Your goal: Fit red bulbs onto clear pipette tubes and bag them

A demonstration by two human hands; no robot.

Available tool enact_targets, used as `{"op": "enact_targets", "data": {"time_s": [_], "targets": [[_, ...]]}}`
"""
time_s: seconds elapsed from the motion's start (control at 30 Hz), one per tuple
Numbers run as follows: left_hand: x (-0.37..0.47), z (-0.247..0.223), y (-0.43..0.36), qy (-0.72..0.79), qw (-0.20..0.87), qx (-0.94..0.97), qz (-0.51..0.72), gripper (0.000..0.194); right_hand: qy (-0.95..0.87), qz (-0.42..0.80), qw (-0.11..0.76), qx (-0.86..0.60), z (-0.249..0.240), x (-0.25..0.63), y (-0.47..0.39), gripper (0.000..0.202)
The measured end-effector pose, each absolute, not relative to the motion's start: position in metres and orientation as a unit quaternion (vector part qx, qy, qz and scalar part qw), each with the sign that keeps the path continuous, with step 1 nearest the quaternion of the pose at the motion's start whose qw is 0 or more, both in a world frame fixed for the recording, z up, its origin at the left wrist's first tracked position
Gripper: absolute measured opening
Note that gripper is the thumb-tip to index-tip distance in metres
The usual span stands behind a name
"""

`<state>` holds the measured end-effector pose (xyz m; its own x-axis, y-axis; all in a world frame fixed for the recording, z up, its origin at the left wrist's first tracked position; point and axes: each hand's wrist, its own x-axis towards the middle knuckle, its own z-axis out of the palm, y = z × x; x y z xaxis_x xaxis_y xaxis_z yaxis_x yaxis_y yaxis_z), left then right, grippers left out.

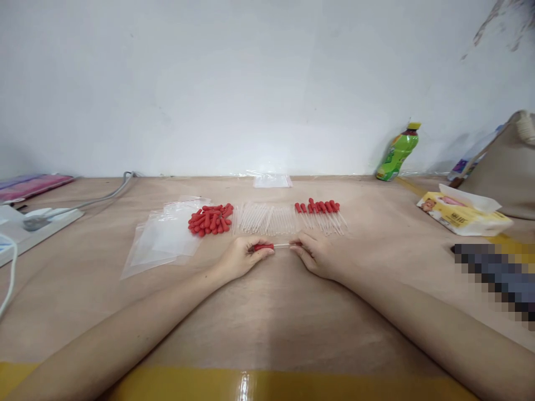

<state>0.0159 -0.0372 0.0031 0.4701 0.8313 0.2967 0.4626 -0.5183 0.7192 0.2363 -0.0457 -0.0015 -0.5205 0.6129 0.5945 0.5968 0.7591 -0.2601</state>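
My left hand (246, 257) pinches a red rubber bulb (264, 247), its open end facing right. From the bulb a thin clear tube (282, 245) runs to my right hand (314, 255), whose fingers are closed on the tube's far end. Just beyond my left hand lies a pile of red bulbs (210, 220). Beside it, many loose clear tubes (265, 219) are laid out in a row. Behind my right hand rest several tubes with red bulbs fitted (321, 208), bulbs pointing to the wall.
Clear plastic bags (167, 236) lie left of the bulbs, and a small bag (272, 181) by the wall. A power strip (42, 231) with cables is far left. On the right are a green bottle (399, 153), a tissue pack (463, 214), a bag (504, 167) and a pixelated dark object (497, 278).
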Motion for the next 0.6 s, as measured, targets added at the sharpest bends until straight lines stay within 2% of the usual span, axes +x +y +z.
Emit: {"op": "enact_targets", "data": {"time_s": [0.27,0.6], "targets": [[0.020,0.006,-0.043,0.390,0.301,0.811,0.315,0.018,-0.884,0.017,0.332,-0.328,-0.001,0.231,-0.048,0.024],[0.020,0.004,-0.044,0.387,0.291,0.817,0.312,0.020,-0.875,0.023,0.270,-0.402,0.005,0.223,-0.056,0.029]]}}
